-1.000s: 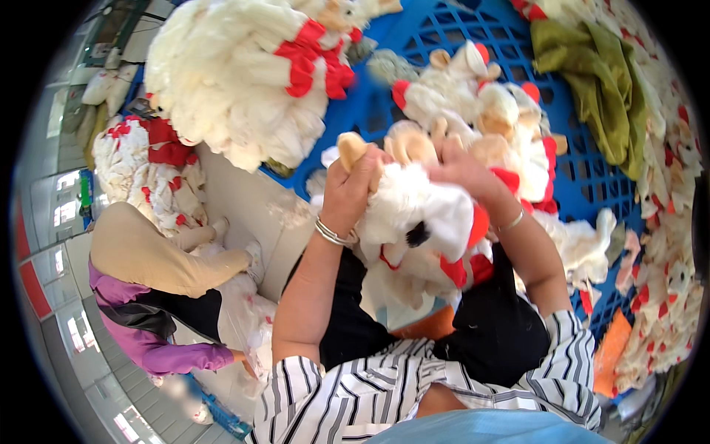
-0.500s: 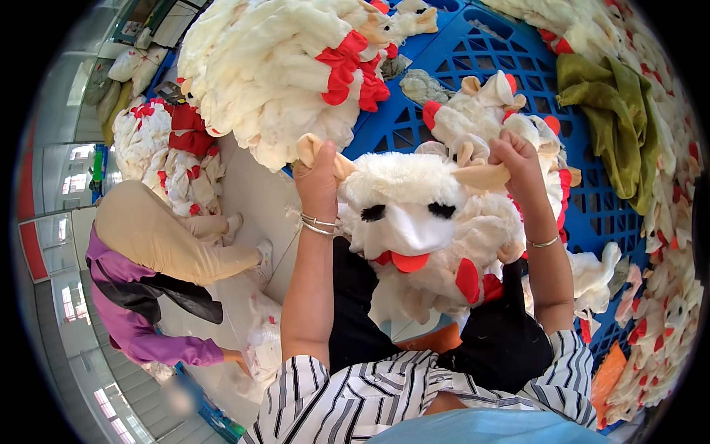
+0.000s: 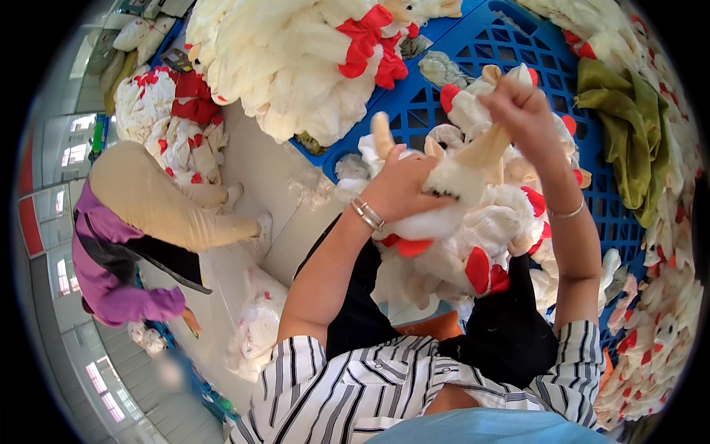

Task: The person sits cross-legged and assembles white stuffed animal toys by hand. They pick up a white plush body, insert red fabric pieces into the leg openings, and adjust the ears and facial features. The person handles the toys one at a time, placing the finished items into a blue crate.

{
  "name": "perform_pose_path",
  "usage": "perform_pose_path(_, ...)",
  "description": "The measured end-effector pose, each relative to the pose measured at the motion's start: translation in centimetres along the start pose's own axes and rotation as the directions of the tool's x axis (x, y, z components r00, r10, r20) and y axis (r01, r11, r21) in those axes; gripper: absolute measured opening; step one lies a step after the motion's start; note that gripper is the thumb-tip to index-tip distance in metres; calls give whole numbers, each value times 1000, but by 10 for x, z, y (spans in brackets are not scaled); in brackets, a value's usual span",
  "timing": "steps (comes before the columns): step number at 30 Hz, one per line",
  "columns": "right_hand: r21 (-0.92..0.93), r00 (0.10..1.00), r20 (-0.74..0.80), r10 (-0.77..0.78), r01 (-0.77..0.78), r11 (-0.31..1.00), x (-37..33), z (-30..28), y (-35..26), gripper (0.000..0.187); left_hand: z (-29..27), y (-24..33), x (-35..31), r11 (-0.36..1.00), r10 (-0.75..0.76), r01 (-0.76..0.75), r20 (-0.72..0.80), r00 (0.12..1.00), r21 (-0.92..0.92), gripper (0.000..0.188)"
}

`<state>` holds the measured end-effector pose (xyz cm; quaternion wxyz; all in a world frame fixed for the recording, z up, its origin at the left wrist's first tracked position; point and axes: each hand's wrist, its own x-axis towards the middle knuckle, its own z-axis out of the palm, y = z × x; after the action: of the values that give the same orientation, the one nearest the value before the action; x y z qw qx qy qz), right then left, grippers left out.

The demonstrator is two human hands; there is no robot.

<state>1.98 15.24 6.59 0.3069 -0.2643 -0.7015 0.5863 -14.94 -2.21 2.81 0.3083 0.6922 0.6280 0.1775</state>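
A white plush lamb head [image 3: 429, 224], with beige ears, black lashes and a red tongue, is between my hands over my lap. My left hand [image 3: 403, 185] lies across its top and face, with thumb and fingers gripping the plush and covering much of it. Higher up and to the right, my right hand [image 3: 521, 115] is a fist on the end of the beige ear [image 3: 484, 150], which is pulled out taut and slightly blurred. The other ear [image 3: 381, 135] sticks up beyond my left hand. Beneath the head lies a heap of similar white plush pieces [image 3: 503, 222] with red parts.
Blue plastic pallets [image 3: 488, 48] carry a large pile of white plush skins [image 3: 274, 66] and an olive cloth [image 3: 625, 126]. More plush is heaped along the right [image 3: 651, 333]. At left, a person in purple [image 3: 111, 281] bends near a white bag [image 3: 259, 318].
My left hand has left its ear and moved right onto the head. My right hand has risen, stretching the other ear upward. The person at left has drawn back a hand from the bag.
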Motion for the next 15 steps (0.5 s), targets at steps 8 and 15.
perform_pose_path(8, -160, 908, 332, 255, -212, 964, -32, 38, 51, 50, -11, -30, 10, 782, -502, 283, -292, 814, -555, 25)
perform_pose_path(15, -248, 606, 589, 535, -494, 833, -59, 54, 58, 41, -5, -29, 10, 857, -433, 186, -477, 765, -480, 28)
